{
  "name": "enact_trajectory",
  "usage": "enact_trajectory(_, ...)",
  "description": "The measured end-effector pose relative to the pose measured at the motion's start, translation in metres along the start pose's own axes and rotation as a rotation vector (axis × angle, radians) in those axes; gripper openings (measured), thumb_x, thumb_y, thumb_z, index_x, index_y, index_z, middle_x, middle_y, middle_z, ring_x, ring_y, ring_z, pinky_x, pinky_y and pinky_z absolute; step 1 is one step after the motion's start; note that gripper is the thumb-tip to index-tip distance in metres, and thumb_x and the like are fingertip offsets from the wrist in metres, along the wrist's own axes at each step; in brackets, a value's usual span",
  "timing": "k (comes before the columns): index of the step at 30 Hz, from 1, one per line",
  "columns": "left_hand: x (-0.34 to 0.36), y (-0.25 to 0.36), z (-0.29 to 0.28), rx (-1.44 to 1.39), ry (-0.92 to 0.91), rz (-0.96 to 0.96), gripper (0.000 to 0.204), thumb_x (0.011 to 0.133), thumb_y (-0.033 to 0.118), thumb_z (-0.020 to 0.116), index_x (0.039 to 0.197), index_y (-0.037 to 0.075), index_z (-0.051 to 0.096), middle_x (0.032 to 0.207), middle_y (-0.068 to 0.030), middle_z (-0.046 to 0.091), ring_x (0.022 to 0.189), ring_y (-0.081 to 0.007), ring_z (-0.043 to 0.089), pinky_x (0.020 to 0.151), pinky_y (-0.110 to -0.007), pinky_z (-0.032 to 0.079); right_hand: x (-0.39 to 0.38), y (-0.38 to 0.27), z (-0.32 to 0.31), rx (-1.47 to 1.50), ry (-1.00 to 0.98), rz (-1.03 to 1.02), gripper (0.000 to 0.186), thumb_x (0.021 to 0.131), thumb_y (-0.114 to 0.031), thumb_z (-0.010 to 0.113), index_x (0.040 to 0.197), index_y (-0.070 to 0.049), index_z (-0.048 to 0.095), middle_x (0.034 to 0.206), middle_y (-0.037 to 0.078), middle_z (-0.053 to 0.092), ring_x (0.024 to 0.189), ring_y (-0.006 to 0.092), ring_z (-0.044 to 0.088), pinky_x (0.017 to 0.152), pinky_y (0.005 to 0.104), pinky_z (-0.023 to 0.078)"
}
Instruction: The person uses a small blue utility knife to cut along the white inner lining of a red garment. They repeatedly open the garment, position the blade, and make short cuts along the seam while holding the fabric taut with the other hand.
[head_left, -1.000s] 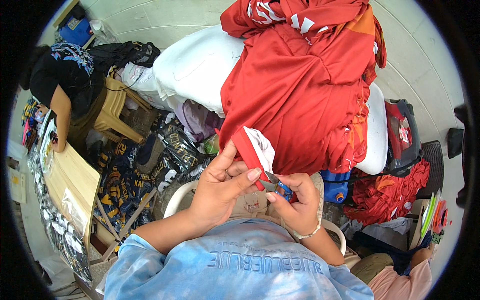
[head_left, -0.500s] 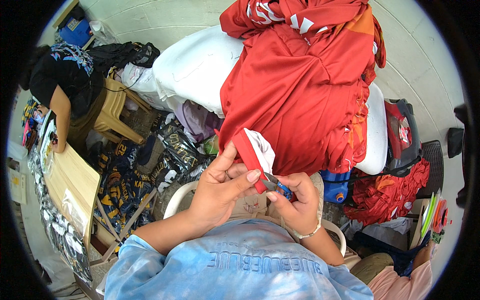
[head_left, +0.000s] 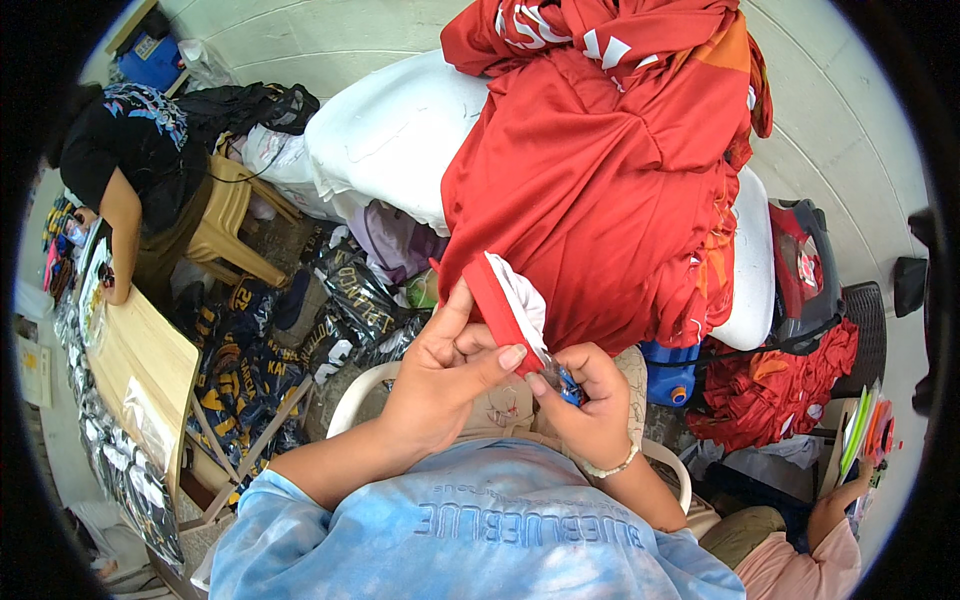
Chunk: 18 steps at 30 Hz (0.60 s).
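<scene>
My left hand (head_left: 432, 385) pinches a red fabric band (head_left: 497, 308) with white cloth on its inner side, holding it up above my lap. Small blue-handled thread snips (head_left: 569, 388) are gripped in my right hand (head_left: 596, 402), right at the band's lower end. My fingers hide most of the snips, and I cannot see whether the blades touch the cloth. Just beyond my hands, a large red garment pile (head_left: 590, 190) hangs over the near side of a white padded board (head_left: 390, 130).
At the left, a person in black (head_left: 130, 150) leans by a wooden board (head_left: 145, 370); a tan plastic chair (head_left: 235, 225) stands near. Dark bagged garments (head_left: 255, 370) cover the floor. Rightward are red cloth (head_left: 770, 380), a blue container (head_left: 670, 375) and a person in pink (head_left: 815, 560).
My right fingers have closed further over the snips, and the blades that showed at the band's end are now mostly hidden. The person at the lower right has raised an arm toward colourful items.
</scene>
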<state>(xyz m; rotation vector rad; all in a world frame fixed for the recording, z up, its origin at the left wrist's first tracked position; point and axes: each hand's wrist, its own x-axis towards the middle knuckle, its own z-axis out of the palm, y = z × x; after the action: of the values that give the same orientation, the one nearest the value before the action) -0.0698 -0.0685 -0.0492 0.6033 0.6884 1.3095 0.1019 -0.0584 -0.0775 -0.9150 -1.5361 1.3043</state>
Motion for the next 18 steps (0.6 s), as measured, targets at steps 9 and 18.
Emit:
enact_trajectory(9,0.0021,0.0044,0.0,-0.058,0.03,0.001,0.062,0.091,-0.001,0.056,0.145,0.008,0.026,0.121,-0.0101,0.06,0.11,-0.0158,0.058,0.091,-0.031,0.049,0.0002,0.001,-0.0017,0.107,0.07,-0.02,0.03,0.079,-0.007,0.073,0.1,-0.003,0.052,0.075,-0.003,0.053,0.064,0.003,0.044,0.058,0.0192,0.036)
enact_trajectory(18,0.0016,0.0045,-0.0019,-0.037,0.041,-0.016,0.063,0.09,-0.001,0.056,0.145,0.01,0.027,0.119,-0.0092,0.061,0.107,-0.0144,0.059,0.089,-0.03,0.051,-0.0008,-0.0024,-0.0028,0.014,0.082,-0.075,0.032,0.077,-0.009,0.077,0.099,0.0,0.056,0.08,0.002,0.062,0.069,0.0045,0.054,0.062,0.0192,0.044)
